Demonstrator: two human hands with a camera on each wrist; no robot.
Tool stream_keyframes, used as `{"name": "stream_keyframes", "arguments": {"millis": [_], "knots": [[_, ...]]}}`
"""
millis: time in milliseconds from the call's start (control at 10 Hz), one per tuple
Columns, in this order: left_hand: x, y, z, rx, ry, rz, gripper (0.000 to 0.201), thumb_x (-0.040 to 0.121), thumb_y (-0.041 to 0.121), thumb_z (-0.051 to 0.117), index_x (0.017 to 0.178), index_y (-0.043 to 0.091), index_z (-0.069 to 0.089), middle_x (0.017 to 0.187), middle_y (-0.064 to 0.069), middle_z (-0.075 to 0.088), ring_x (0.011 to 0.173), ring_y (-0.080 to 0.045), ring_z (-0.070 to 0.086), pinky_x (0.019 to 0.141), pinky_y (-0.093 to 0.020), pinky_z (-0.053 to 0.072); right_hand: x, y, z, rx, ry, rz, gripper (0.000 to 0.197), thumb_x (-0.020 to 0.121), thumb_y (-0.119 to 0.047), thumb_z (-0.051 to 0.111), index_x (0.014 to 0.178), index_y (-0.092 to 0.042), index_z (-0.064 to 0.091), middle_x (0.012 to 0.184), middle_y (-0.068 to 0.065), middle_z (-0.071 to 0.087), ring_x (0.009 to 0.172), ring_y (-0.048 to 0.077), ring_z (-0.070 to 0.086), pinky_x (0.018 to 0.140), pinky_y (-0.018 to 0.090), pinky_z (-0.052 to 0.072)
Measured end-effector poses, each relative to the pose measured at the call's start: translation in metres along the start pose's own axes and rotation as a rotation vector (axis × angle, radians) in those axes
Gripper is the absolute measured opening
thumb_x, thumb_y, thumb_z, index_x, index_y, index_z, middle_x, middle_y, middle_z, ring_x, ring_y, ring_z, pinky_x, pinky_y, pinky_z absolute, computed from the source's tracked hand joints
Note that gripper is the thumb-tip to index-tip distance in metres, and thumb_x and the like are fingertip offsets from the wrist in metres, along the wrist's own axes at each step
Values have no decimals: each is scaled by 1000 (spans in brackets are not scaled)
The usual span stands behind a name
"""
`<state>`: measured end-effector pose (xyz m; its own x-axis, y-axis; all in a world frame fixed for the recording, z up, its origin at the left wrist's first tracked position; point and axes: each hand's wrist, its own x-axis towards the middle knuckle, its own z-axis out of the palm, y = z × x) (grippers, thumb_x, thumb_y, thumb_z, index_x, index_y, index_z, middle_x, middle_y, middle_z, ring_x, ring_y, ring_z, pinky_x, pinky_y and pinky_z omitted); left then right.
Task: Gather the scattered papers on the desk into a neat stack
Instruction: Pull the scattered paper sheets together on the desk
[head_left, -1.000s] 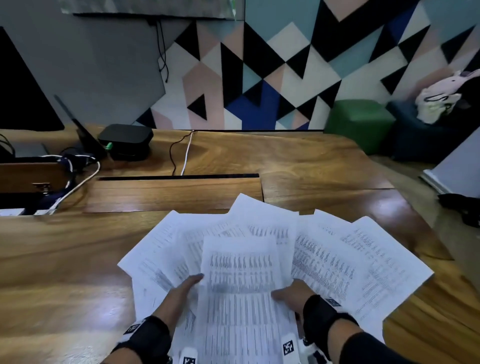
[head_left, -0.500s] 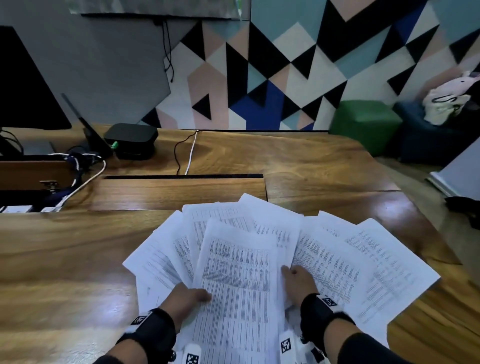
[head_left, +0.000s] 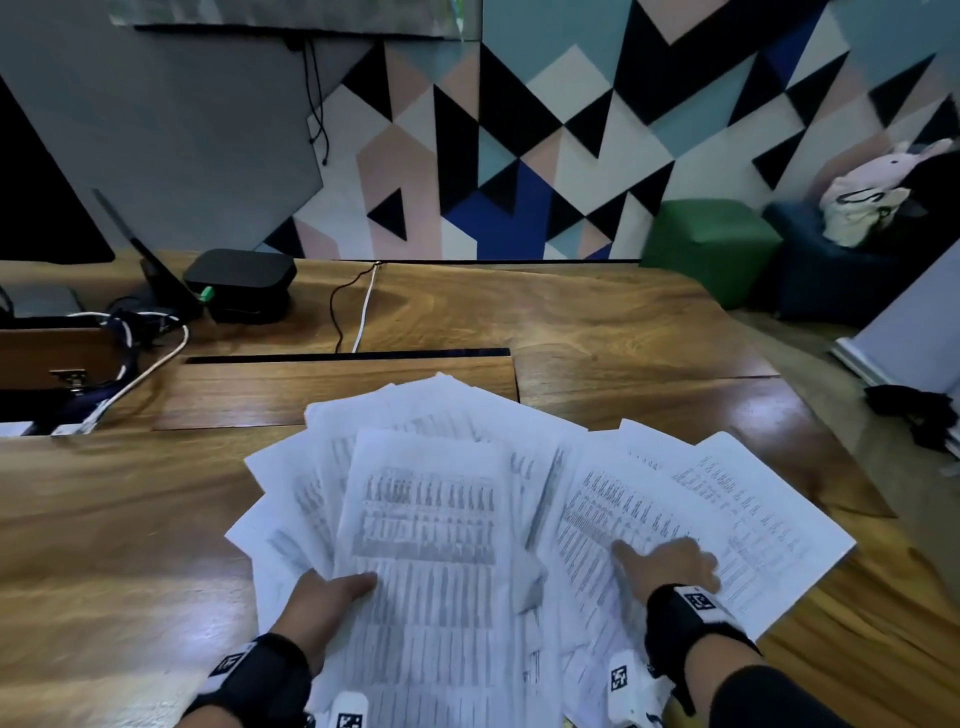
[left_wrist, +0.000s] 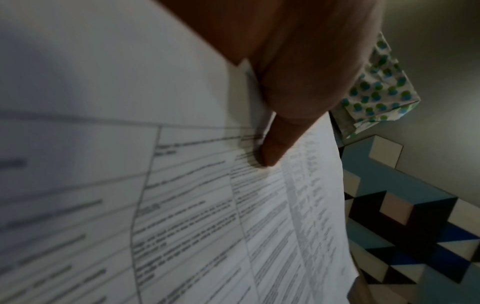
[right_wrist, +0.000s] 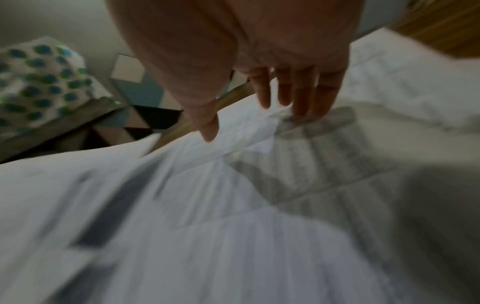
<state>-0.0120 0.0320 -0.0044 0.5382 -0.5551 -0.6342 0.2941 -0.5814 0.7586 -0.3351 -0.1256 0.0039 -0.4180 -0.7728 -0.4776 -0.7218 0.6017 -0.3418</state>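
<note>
Several printed white papers lie fanned out on the wooden desk (head_left: 130, 519) in front of me. My left hand (head_left: 332, 597) grips the gathered bunch of papers (head_left: 431, 545) on the left, thumb on top of the front sheet (left_wrist: 233, 216), fingers hidden under it. My right hand (head_left: 670, 566) lies with straight fingers (right_wrist: 298, 96) spread flat on the loose sheets (head_left: 675, 509) fanned to the right, touching them from above. The rightmost sheet (head_left: 769, 499) reaches toward the desk's right edge. The wrist views are blurred.
A black box (head_left: 239, 280) with cables (head_left: 358, 312) sits at the desk's back left, beside a dark monitor (head_left: 41, 208). A cable slot (head_left: 343, 358) runs across the desk behind the papers. A green stool (head_left: 711, 244) and blue seat stand beyond the desk's right end.
My right hand left the bunch's right edge and moved right onto the loose sheets. The left-hand bunch has drawn closer together and lifted a little.
</note>
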Motion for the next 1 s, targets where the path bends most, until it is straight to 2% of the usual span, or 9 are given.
{"name": "stream_keyframes", "arguments": {"millis": [100,200,300,400,500,600,700,900,1000], "knots": [[8,-10,-1,58,84,12,26,83,-1,69,107,-8,64,98,-24,72,86,-40,69,75,-41,55,15,16,-9,-174,-10,228,113,41,-82,62,124,-6,45,122,16,43,115,34,45,95,43,46],[10,-15,5,96,93,20,22,83,-2,69,103,-11,66,95,-24,72,85,-39,69,78,-42,56,31,21,2,-193,-58,267,120,37,-80,66,128,-6,43,126,14,46,117,33,45,94,43,44],[10,-17,8,108,87,34,7,83,-4,68,90,-3,66,93,-22,72,88,-39,69,85,-48,56,66,29,23,-164,-158,212,119,25,-72,68,123,-6,53,108,14,60,95,32,62,84,39,54],[13,-19,11,138,77,63,15,82,-4,68,97,-5,67,93,-23,72,88,-39,69,87,-53,56,45,20,10,-64,-173,169,86,62,-48,74,131,-4,50,119,15,61,98,28,65,75,25,47],[17,-21,12,162,78,73,21,81,-3,68,101,-7,67,94,-23,72,88,-38,69,86,-50,56,33,16,-2,41,-167,128,32,77,-20,69,102,-1,65,86,13,67,77,27,65,71,29,53],[18,-20,15,190,82,88,23,80,0,70,102,-6,67,96,-24,72,88,-37,68,87,-49,56,27,18,-7,72,-150,130,20,82,-14,59,96,-1,65,80,10,63,77,27,64,64,27,54],[16,-13,20,198,73,102,19,81,0,69,100,-5,67,94,-22,72,87,-36,69,85,-46,56,21,16,-12,166,-109,97,36,91,-13,52,123,2,58,120,20,62,111,33,60,79,34,49],[16,-5,28,251,73,132,17,78,-1,69,94,0,66,94,-19,71,89,-34,68,85,-45,56,63,50,-15,295,-17,218,60,87,-17,63,139,-1,40,143,18,44,127,34,48,96,40,45],[22,-9,27,289,65,128,26,74,1,69,100,-3,69,98,-20,73,90,-34,70,86,-47,58,71,62,-10,42,-160,207,97,58,-67,74,133,-9,51,135,13,53,120,32,54,100,38,46]]}}
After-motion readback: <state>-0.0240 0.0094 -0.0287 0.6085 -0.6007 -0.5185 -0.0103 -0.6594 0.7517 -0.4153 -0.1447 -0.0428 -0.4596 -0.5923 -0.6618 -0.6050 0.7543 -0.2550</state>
